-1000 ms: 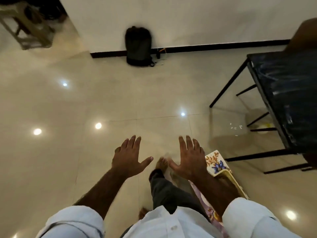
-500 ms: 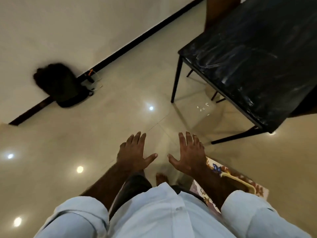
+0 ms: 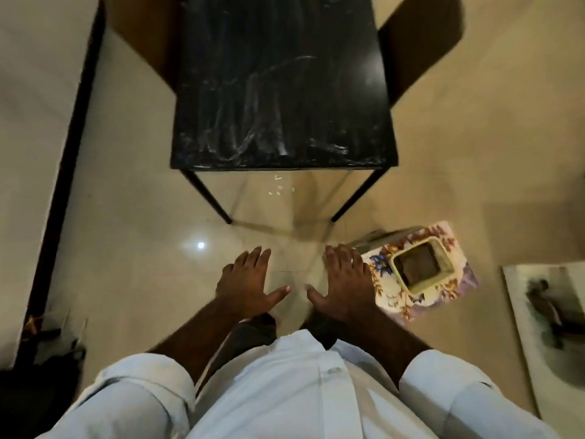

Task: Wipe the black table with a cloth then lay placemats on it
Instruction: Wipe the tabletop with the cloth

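Observation:
The black table (image 3: 278, 90) stands straight ahead of me, its glossy top streaked with pale smears and bare of objects. My left hand (image 3: 245, 285) and my right hand (image 3: 343, 283) are held out flat, palms down, fingers spread, above the floor just short of the table's near edge; both hold nothing. Floral placemats (image 3: 449, 245) lie on the floor to the right of my right hand, with a small cream square tub (image 3: 419, 269) on top of them. No cloth is in view.
Brown chairs (image 3: 418, 42) stand at both sides of the table. A wall with a dark skirting (image 3: 63, 153) runs along the left. A white surface with a dark object (image 3: 550, 315) sits at the right edge. A black bag (image 3: 38, 391) lies at bottom left.
My view has swung round so the table moved from the upper right to straight ahead. The placemats with the tub are now plainly seen. My hands have kept their flat, spread pose.

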`<state>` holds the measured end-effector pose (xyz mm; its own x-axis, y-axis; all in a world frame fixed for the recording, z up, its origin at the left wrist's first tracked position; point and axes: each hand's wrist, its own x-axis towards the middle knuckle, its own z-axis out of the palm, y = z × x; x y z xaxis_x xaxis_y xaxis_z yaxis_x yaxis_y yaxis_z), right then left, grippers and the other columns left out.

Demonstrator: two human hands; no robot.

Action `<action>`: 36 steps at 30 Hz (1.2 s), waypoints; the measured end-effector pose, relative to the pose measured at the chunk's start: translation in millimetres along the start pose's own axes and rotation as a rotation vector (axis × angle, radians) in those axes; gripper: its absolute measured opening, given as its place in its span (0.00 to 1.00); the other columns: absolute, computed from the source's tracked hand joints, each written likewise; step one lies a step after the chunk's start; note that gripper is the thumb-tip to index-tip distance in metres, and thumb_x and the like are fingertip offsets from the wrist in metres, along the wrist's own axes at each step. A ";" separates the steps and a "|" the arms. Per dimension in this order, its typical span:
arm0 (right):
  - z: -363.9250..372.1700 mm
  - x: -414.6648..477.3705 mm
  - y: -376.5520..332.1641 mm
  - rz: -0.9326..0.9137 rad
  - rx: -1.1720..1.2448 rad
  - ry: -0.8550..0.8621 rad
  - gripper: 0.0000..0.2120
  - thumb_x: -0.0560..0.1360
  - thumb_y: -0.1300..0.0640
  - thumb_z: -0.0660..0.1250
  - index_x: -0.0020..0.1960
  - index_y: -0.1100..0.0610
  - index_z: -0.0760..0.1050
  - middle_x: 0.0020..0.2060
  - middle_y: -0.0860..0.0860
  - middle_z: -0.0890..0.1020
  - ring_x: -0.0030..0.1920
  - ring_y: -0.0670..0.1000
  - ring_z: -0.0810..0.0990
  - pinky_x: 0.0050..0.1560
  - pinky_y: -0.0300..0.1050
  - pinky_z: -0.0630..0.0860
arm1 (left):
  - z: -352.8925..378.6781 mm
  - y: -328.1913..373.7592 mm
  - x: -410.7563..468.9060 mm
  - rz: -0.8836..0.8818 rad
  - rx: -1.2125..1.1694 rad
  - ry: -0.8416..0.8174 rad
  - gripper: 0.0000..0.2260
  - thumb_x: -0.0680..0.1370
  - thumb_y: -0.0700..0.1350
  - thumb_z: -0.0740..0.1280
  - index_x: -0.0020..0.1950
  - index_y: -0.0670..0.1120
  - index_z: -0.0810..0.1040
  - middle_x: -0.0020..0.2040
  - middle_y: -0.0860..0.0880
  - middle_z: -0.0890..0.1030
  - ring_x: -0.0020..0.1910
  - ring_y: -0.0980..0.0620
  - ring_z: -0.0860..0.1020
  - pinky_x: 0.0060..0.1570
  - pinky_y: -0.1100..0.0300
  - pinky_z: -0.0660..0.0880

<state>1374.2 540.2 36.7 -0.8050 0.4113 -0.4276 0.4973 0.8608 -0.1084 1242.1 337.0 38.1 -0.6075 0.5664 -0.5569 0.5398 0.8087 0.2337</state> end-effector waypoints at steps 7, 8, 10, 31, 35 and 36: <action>-12.4 -15.4 41.2 0.352 0.156 0.022 0.54 0.70 0.20 0.52 0.88 0.50 0.55 0.86 0.58 0.62 0.84 0.67 0.62 0.79 0.69 0.66 | -24.7 55.7 66.4 0.292 0.164 -0.080 0.51 0.76 0.81 0.55 0.90 0.50 0.52 0.89 0.46 0.57 0.86 0.41 0.60 0.79 0.37 0.65; -13.7 -16.3 54.0 0.397 0.166 0.027 0.54 0.70 0.20 0.52 0.88 0.50 0.54 0.86 0.58 0.62 0.84 0.67 0.61 0.79 0.68 0.67 | -26.5 71.7 74.9 0.332 0.192 -0.100 0.51 0.76 0.80 0.56 0.89 0.49 0.53 0.89 0.45 0.58 0.86 0.41 0.60 0.79 0.37 0.65; -14.8 -17.0 79.7 0.469 0.190 0.051 0.54 0.71 0.20 0.53 0.87 0.52 0.56 0.85 0.59 0.64 0.83 0.67 0.63 0.78 0.67 0.69 | -28.0 104.9 92.3 0.408 0.242 -0.132 0.52 0.75 0.81 0.54 0.89 0.49 0.54 0.89 0.45 0.59 0.86 0.42 0.62 0.79 0.38 0.67; 97.7 80.6 289.0 1.043 1.017 0.102 0.33 0.82 0.40 0.62 0.76 0.64 0.72 0.68 0.64 0.81 0.67 0.66 0.80 0.71 0.60 0.75 | 90.1 418.9 325.6 1.096 0.818 -0.455 0.40 0.80 0.49 0.75 0.86 0.41 0.60 0.84 0.36 0.65 0.79 0.33 0.70 0.75 0.37 0.72; 122.6 114.2 312.5 1.132 1.102 0.033 0.21 0.85 0.50 0.67 0.73 0.61 0.74 0.68 0.60 0.80 0.67 0.62 0.79 0.68 0.55 0.74 | 136.2 462.8 367.6 1.223 0.945 -0.508 0.39 0.83 0.48 0.72 0.88 0.37 0.57 0.87 0.35 0.57 0.84 0.32 0.62 0.81 0.39 0.67; 125.8 121.2 314.7 1.170 1.148 0.045 0.19 0.84 0.53 0.68 0.71 0.62 0.75 0.65 0.61 0.80 0.64 0.63 0.80 0.63 0.55 0.76 | 143.0 469.3 373.6 1.227 0.960 -0.515 0.41 0.82 0.48 0.74 0.88 0.37 0.55 0.88 0.36 0.55 0.86 0.33 0.58 0.82 0.38 0.64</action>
<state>1473.8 823.1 -162.1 0.1622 0.6651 -0.7289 0.7551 -0.5592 -0.3423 1351.8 905.4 -174.3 0.5720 0.4884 -0.6590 0.7853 -0.5581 0.2680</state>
